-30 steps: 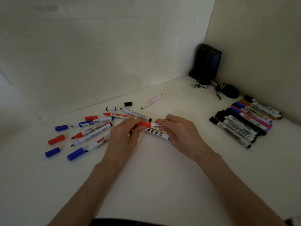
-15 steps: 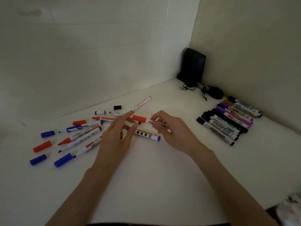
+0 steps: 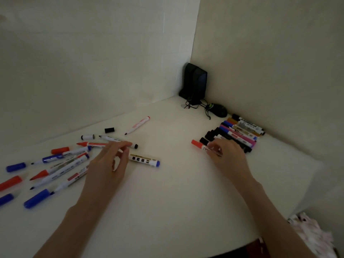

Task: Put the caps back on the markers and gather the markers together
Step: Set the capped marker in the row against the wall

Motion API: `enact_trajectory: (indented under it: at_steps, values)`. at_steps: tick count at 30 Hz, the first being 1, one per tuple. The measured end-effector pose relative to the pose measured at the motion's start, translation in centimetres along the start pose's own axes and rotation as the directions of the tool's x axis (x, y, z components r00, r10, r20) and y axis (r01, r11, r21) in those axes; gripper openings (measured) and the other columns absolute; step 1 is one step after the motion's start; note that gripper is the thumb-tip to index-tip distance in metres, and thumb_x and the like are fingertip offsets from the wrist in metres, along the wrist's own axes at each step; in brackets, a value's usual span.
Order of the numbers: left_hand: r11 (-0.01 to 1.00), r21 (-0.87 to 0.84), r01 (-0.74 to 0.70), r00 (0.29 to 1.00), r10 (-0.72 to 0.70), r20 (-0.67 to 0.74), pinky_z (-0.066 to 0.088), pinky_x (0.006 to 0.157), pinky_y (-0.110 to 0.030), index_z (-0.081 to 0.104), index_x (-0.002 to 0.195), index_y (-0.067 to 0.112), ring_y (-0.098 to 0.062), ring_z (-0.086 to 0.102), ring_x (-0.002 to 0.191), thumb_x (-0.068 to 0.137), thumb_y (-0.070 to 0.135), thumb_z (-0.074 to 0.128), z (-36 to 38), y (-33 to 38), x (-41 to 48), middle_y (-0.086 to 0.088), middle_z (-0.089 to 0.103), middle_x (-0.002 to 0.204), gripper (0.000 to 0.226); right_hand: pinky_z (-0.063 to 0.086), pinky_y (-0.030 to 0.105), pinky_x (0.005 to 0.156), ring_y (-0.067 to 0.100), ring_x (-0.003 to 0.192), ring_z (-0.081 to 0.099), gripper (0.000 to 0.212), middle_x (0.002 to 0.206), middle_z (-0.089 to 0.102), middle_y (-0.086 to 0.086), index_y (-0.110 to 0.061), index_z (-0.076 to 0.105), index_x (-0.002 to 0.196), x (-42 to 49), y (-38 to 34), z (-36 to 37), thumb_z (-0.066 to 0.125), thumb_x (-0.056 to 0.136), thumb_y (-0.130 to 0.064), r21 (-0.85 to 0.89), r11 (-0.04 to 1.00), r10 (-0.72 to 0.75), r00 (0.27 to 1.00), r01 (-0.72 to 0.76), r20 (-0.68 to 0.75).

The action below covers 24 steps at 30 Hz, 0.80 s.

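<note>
Step in hand: one capped marker on its way to the pile. The right hand (image 3: 226, 155) pinches the red-capped marker (image 3: 198, 144) by its barrel, thumb and fingers curled round it. The red cap end points left, low over the desk (image 3: 176, 192). It is just beside the near end of the gathered row (image 3: 240, 135) of capped markers along the right wall. I cannot tell whether it touches the row or the desk.

Next move, as judged: lay this marker parallel to the row, tight against the nearest one, then let go. Little precision is needed, only care not to knock the row askew.

The left hand (image 3: 108, 164) reaches forward over the scattered group, palm down and forearm running in from the lower left. Its fingers are loosely bent above the black-ended marker (image 3: 113, 139), and the thumb is near the blue-ended marker (image 3: 147, 161). The hand is blurred, so I cannot tell whether it grips either.

Much remains. Several loose markers (image 3: 61, 170) lie uncapped at left. A red cap (image 3: 60, 150), a blue cap (image 3: 15, 167) and a black cap (image 3: 109, 130) lie apart among them. Judged next for the left hand: pick one uncapped marker and match its colour to a cap.
</note>
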State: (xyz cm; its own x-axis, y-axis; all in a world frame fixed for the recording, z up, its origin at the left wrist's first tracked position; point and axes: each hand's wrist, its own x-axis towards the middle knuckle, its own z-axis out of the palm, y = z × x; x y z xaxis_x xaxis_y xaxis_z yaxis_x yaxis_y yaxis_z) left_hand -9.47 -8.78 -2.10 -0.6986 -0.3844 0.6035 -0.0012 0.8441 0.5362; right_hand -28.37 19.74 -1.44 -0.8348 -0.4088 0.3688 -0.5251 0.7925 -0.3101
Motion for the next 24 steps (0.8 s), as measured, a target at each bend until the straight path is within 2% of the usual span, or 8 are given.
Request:
enact_trajectory:
  at_steps: [2, 5, 8, 12, 14, 19, 24]
  values:
    - [1.000, -0.004, 0.009, 1.000, -0.009, 0.002, 0.039, 0.066, -0.005, 0.063, 0.116, 0.023, 0.009, 0.055, 0.085, 0.096, 0.019, 0.056, 0.0, 0.0, -0.1, 0.011, 0.061, 0.093, 0.022, 0.049, 0.031, 0.082, 0.016, 0.092, 0.059, 0.018, 0.099, 0.070, 0.001, -0.019, 0.073, 0.103, -0.4, 0.9, 0.0, 0.072, 0.089, -0.030, -0.038, 0.999, 0.018, 0.999, -0.019, -0.032]
    - [1.000, -0.013, 0.019, 1.000, -0.019, -0.001, 0.041, 0.065, -0.009, 0.063, 0.116, 0.025, 0.003, 0.055, 0.084, 0.096, 0.018, 0.056, 0.0, 0.1, -0.1, 0.011, 0.061, 0.094, 0.022, 0.050, 0.032, 0.083, 0.019, 0.097, 0.058, 0.021, 0.106, 0.065, 0.003, -0.016, 0.072, 0.105, -0.6, 2.0, 0.0, 0.074, 0.087, -0.027, -0.075, 0.994, 0.077, 0.996, -0.080, -0.047]
    - [1.000, 0.000, 0.010, 1.000, -0.010, 0.000, 0.040, 0.064, -0.009, 0.062, 0.115, 0.026, 0.001, 0.054, 0.082, 0.095, 0.017, 0.057, 0.0, 0.2, -0.1, 0.011, 0.060, 0.091, 0.022, 0.052, 0.033, 0.084, 0.020, 0.100, 0.060, 0.026, 0.112, 0.064, 0.002, -0.018, 0.067, 0.110, -0.4, 2.3, 0.1, 0.073, 0.086, -0.027, -0.052, 0.992, 0.111, 0.993, -0.114, -0.048]
    - [1.000, -0.017, -0.002, 1.000, 0.002, 0.007, 0.041, 0.064, -0.011, 0.055, 0.112, 0.037, 0.000, 0.055, 0.085, 0.096, 0.017, 0.056, -0.2, 0.3, -0.1, 0.013, 0.058, 0.091, 0.026, 0.051, 0.035, 0.088, 0.021, 0.103, 0.060, 0.029, 0.116, 0.063, 0.003, -0.019, 0.066, 0.114, -0.1, 1.9, 0.2, 0.071, 0.090, -0.033, -0.008, 0.993, 0.116, 0.993, -0.117, -0.034]
    - [1.000, -0.014, -0.005, 1.000, 0.005, 0.001, 0.041, 0.065, -0.010, 0.058, 0.112, 0.033, 0.002, 0.055, 0.085, 0.095, 0.014, 0.057, -0.2, 0.2, -0.2, 0.014, 0.057, 0.091, 0.026, 0.049, 0.034, 0.088, 0.020, 0.104, 0.059, 0.030, 0.116, 0.063, 0.002, -0.020, 0.065, 0.114, -0.2, 1.9, 0.2, 0.072, 0.089, -0.035, 0.013, 0.993, 0.119, 0.992, -0.119, -0.028]
    - [1.000, 0.001, -0.008, 1.000, 0.008, -0.018, 0.044, 0.066, -0.020, 0.062, 0.112, 0.028, -0.011, 0.055, 0.070, 0.093, 0.009, 0.060, -0.1, 0.0, -0.2, 0.014, 0.059, 0.091, 0.026, 0.043, 0.030, 0.085, 0.020, 0.106, 0.058, 0.029, 0.116, 0.062, 0.000, -0.022, 0.066, 0.113, -0.2, 1.9, 0.1, 0.074, 0.088, -0.035, 0.021, 0.991, 0.133, 0.991, -0.132, -0.017]
    - [1.000, -0.013, 0.004, 1.000, -0.004, 0.003, 0.046, 0.067, -0.029, 0.056, 0.113, 0.038, -0.026, 0.062, 0.065, 0.094, 0.014, 0.058, -0.2, 0.0, -0.3, 0.012, 0.062, 0.090, 0.031, 0.045, 0.030, 0.080, 0.015, 0.097, 0.056, 0.027, 0.110, 0.061, -0.002, -0.023, 0.066, 0.110, -0.3, 1.9, 0.4, 0.071, 0.089, -0.039, 0.031, 0.993, 0.116, 0.993, -0.115, -0.027]
